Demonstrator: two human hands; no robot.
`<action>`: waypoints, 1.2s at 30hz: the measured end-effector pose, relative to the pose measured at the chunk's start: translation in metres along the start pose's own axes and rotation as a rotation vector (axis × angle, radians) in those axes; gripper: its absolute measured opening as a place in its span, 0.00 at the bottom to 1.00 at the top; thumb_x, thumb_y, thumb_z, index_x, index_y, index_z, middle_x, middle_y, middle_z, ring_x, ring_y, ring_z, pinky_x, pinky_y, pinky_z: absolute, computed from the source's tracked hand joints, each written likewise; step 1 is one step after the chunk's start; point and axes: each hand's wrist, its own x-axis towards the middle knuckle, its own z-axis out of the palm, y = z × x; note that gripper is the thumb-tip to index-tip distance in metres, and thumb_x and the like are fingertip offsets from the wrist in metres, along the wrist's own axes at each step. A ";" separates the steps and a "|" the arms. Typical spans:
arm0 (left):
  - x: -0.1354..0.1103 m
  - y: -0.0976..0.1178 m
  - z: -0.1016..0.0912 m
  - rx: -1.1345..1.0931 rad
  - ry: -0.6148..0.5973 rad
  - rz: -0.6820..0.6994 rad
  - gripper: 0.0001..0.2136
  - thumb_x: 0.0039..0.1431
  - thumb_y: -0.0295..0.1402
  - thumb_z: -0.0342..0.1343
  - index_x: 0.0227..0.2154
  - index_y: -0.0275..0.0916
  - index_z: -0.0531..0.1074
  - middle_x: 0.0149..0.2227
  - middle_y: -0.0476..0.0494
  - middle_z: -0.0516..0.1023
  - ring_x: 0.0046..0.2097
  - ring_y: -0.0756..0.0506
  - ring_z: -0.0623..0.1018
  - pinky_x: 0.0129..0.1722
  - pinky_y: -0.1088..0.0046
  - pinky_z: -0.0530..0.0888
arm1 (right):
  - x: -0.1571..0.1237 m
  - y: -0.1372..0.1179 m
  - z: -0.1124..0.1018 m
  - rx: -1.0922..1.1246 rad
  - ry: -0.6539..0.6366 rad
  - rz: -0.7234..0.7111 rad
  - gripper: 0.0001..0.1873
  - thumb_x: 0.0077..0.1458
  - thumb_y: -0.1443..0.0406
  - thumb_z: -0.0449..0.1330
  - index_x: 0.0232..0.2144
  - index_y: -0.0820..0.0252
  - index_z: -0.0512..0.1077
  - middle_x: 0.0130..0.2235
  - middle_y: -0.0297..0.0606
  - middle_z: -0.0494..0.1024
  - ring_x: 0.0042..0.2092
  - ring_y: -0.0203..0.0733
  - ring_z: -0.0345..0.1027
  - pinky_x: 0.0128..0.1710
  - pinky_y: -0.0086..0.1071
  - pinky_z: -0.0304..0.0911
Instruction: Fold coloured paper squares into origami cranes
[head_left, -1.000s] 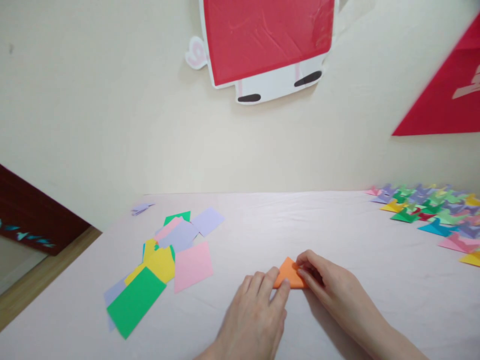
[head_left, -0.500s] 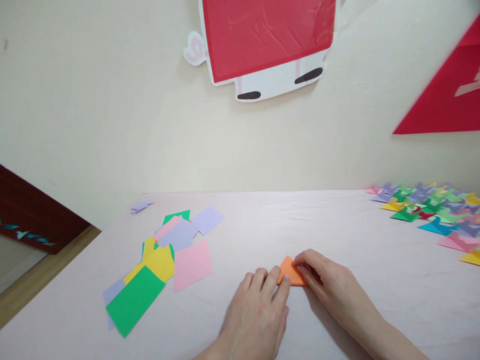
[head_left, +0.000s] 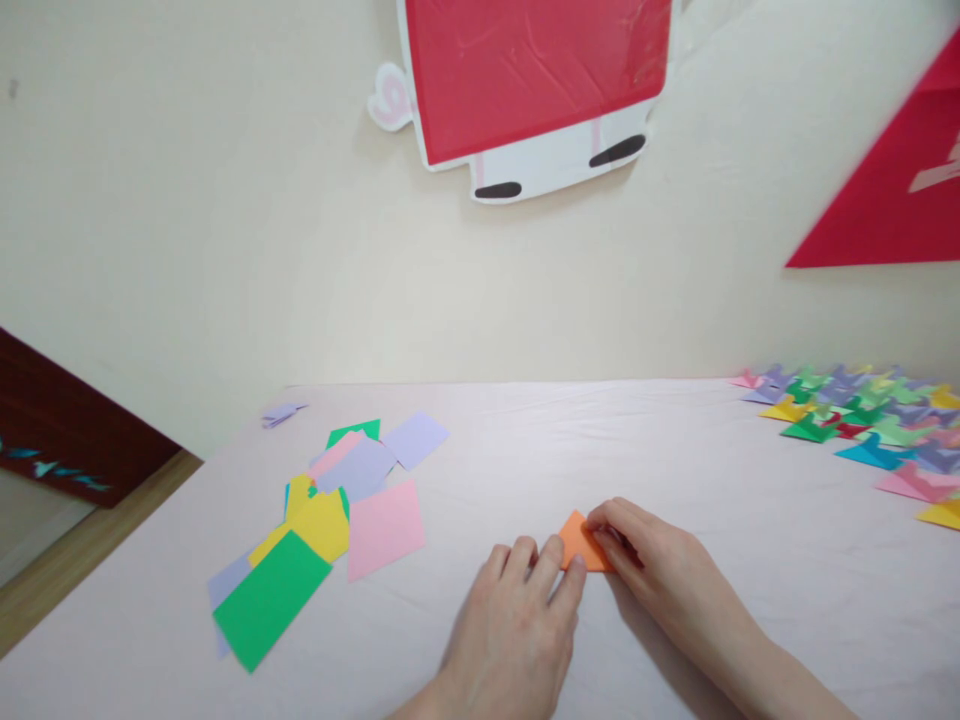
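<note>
On pale cloth (head_left: 480, 450), orange triangle (head_left: 580, 544), tip forward, long edge crosswise.

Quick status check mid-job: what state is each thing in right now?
Orange paper: folded, triangular where visible, partly covered by fingers
Left hand: fingertips on the orange paper
Right hand: pinching the orange paper's right edge
Front green sheet: lying flat
Pink sheet: lying flat
Small lavender piece: folded
Paper figures: folded, grouped together
</note>
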 end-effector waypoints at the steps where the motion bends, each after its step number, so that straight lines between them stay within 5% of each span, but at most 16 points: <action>1: 0.000 0.000 0.001 0.009 0.001 0.002 0.17 0.64 0.32 0.50 0.55 0.38 0.65 0.55 0.41 0.70 0.44 0.39 0.70 0.40 0.61 0.70 | 0.000 0.000 0.000 0.001 0.009 0.000 0.11 0.60 0.67 0.47 0.31 0.55 0.69 0.31 0.34 0.77 0.30 0.40 0.72 0.30 0.31 0.66; 21: -0.002 0.000 0.001 0.082 0.006 0.037 0.15 0.65 0.32 0.50 0.54 0.38 0.67 0.55 0.41 0.71 0.45 0.40 0.70 0.42 0.61 0.68 | -0.002 -0.002 0.004 -0.064 -0.009 0.019 0.12 0.60 0.69 0.45 0.32 0.55 0.67 0.33 0.35 0.76 0.32 0.40 0.72 0.32 0.31 0.64; 27: -0.001 0.000 0.001 0.101 0.030 0.045 0.17 0.64 0.32 0.51 0.55 0.37 0.66 0.55 0.41 0.71 0.45 0.40 0.69 0.43 0.61 0.67 | -0.008 -0.009 0.005 -0.097 0.018 0.025 0.03 0.57 0.65 0.53 0.35 0.55 0.66 0.36 0.37 0.74 0.36 0.43 0.70 0.34 0.35 0.64; 36: 0.000 0.000 0.000 0.099 0.077 0.049 0.12 0.64 0.33 0.51 0.49 0.38 0.69 0.53 0.44 0.73 0.43 0.42 0.69 0.41 0.63 0.66 | -0.010 -0.010 0.009 -0.062 0.052 0.048 0.06 0.52 0.66 0.58 0.35 0.55 0.66 0.40 0.39 0.72 0.42 0.48 0.66 0.43 0.42 0.60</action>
